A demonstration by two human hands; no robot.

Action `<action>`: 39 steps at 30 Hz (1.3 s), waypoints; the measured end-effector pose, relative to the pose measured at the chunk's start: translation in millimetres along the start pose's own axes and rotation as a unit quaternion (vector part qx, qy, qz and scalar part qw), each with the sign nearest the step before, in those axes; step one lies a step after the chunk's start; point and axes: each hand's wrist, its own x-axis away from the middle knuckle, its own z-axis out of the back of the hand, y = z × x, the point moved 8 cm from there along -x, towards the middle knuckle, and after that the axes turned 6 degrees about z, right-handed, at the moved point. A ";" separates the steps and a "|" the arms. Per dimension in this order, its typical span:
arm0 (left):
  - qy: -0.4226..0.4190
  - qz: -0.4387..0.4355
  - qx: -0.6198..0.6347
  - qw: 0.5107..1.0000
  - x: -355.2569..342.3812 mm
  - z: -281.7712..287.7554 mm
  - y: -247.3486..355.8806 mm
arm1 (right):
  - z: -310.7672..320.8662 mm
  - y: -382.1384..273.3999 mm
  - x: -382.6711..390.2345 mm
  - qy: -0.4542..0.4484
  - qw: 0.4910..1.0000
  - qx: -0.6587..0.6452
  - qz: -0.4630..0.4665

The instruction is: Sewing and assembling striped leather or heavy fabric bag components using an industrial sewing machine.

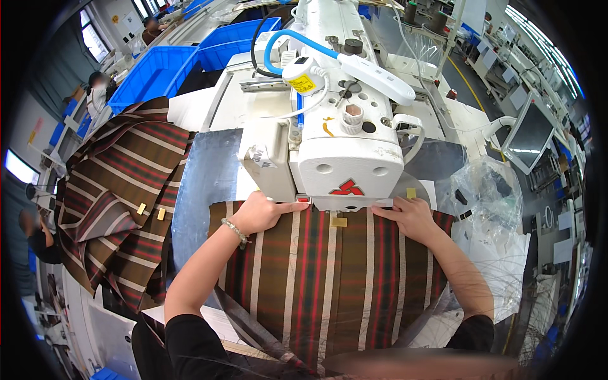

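Observation:
Striped brown, red and cream fabric (pixel 310 278) lies under the head of a white sewing machine (pixel 351 168), a small yellow tab (pixel 339 221) on it. My left hand (pixel 259 212) rests on the fabric's back edge at left, index finger stretched to a small red piece (pixel 303 201) on the machine, other fingers partly curled. At right, my right hand (pixel 408 215) lies on the same edge with fingers spread, its index pointing toward the machine's base. Neither hand visibly grips anything; what is under the fingertips is too small to tell.
More striped fabric (pixel 126 164) is piled at left. Blue bins (pixel 145 79) stand behind it. Crumpled clear plastic (pixel 487 196) and a screen on an arm (pixel 529 133) are at right. Other people work at the far left, one (pixel 38 237) seated near the edge of view.

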 end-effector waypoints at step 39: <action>-0.097 -0.026 -0.123 0.987 5.0 24.3 117.3 | 122.8 77.6 173.8 0.111 0.926 0.008 -0.362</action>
